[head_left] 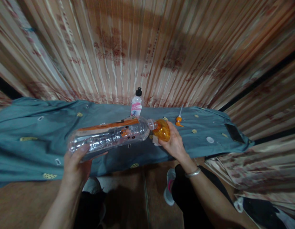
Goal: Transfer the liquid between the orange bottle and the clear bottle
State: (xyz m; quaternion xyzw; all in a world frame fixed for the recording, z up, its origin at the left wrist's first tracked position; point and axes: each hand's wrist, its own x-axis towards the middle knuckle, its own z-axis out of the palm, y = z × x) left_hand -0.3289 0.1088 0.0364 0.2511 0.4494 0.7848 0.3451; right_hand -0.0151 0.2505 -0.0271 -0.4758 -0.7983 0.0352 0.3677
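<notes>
My left hand (78,160) is wrapped round the base end of a large clear plastic bottle (109,133) with an orange-and-white label. The bottle lies tilted in the air, its neck pointing right. That neck meets the mouth of a small amber bottle (163,129), which my right hand (173,141) grips from the right. Whether liquid passes between the two cannot be made out. Behind the large bottle stands an upright clear bottle (137,106) with a black cap and a pink-marked label. To the right, an orange pump top (178,120) with a thin tube lies on the cloth.
A grey-green patterned cloth (49,127) covers the long narrow table. At its right end rests a dark flat object (234,133), with a whitish oval (210,140) nearby. Pleated curtains (142,47) hang close behind and at the right. Feet in shoes show below the table's front edge.
</notes>
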